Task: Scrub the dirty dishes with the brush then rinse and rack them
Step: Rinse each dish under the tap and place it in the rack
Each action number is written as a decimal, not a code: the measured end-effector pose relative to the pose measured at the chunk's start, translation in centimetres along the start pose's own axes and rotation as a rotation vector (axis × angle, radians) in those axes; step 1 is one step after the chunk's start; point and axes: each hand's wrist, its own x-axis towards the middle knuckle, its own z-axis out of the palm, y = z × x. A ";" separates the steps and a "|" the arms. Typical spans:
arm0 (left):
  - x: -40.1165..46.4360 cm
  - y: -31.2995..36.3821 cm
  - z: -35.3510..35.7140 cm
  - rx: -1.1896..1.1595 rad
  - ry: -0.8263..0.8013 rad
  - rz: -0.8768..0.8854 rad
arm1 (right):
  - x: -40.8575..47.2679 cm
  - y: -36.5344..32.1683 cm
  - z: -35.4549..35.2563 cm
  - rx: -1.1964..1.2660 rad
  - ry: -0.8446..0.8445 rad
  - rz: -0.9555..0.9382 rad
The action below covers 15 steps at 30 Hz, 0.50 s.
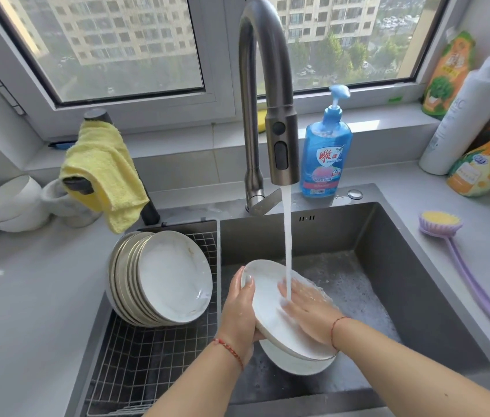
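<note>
Careful: the wet plate (270, 299) could slip from your left hand (242, 308), which grips only its left rim, and strike the bowl (291, 361) just beneath in the sink (418, 266). Your right hand (309, 311) lies flat on its face under the stream. The brush (460, 266) rests well apart along the table's right edge.

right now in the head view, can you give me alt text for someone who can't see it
A person rinses a white plate under the running faucet, the left hand holding its rim and the right hand flat on its face. Washed plates lean in the wire rack to the left; a purple brush lies on the counter to the right.
</note>
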 end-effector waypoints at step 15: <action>0.7 3.2 -0.1 0.336 0.104 -0.059 | -5.9 -2.8 3.2 0.185 0.317 -0.306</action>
